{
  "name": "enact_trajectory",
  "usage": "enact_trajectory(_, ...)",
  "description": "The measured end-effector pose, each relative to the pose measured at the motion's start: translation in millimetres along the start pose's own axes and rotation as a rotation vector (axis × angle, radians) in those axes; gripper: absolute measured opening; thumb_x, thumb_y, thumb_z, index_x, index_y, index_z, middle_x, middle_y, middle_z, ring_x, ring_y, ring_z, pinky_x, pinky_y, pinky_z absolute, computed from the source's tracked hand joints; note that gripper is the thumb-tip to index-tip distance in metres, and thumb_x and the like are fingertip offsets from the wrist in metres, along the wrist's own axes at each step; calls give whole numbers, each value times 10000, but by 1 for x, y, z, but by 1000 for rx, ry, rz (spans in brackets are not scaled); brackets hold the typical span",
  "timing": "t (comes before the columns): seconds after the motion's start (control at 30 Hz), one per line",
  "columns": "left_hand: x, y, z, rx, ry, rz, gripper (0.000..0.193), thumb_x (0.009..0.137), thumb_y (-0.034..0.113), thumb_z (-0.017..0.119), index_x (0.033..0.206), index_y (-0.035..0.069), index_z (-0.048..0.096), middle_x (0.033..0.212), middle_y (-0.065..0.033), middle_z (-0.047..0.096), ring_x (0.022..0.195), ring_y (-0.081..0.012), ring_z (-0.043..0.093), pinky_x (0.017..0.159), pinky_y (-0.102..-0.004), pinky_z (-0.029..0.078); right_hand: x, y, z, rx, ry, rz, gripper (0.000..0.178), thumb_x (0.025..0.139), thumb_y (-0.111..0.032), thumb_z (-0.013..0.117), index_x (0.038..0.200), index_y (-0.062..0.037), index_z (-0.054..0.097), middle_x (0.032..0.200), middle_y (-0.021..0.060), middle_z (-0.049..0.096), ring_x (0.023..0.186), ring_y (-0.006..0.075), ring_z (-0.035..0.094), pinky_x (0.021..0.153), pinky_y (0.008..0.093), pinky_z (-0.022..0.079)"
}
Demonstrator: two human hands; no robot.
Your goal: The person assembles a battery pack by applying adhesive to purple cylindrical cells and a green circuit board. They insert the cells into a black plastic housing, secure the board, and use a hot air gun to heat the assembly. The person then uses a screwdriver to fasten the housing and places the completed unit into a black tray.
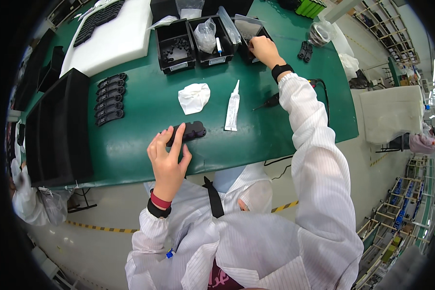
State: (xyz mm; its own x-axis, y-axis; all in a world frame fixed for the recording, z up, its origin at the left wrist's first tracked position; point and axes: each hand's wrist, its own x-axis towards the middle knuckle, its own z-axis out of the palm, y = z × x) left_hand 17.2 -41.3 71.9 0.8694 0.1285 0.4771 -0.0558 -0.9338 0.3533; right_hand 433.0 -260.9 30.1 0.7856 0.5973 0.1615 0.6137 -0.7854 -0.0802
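Note:
A black, elongated plastic housing (195,130) lies on the green table in front of me. My left hand (169,153) holds its left end against the tabletop, fingers bent over it and thumb on the near side. My right hand (265,50) reaches into the right black bin (248,59), fingers drawn together. Its fingertips are down among small parts by a clear bag (249,25), so what they hold is hidden. Between the hands lie a crumpled white cloth (194,98) and a white tube (232,108) with a pointed nozzle.
Left of me, several black curved parts (110,105) form a column beside a large black tray (58,130). Further bins (176,65) stand at the back. A dark corded tool (271,101) lies by my right forearm. White foam (145,29) carries more black parts.

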Motion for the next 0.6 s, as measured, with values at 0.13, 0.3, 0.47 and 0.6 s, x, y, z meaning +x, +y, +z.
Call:
enact_trajectory(0.13,0,-2,-1,-14,-2,-1,591,800,16,714,1376,129,646,1284,-138,575,1189,-318,531,1080,-451,406,6,3,-3,148,-37,16,170,792,-26,672,934,-38,765,881,194,732,865,373,716,794,438,568)
enact_trajectory(0.3,1,-5,-4,-7,-8,-6,584,799,3,708,1366,126,652,1289,-135,579,1192,-320,536,1068,-451,408,5,-2,-4,230,11,42,187,775,32,623,894,-13,761,866,208,730,864,374,718,778,428,562)
enact_trajectory(0.47,5,4,-1,-80,-24,-22,558,825,-11,658,1372,100,647,1305,-154,573,1218,-327,527,1055,-429,404,-1,17,11,1,277,-64,131,752,-18,608,755,48,721,893,273,672,921,442,641,830,498,534)
enact_trajectory(0.6,-1,2,4,-31,-16,-8,561,873,-9,630,1422,104,603,1334,-163,572,1231,-333,507,1068,-434,378,-7,4,12,149,381,49,132,795,-33,607,771,39,714,986,302,624,918,461,634,847,503,545)
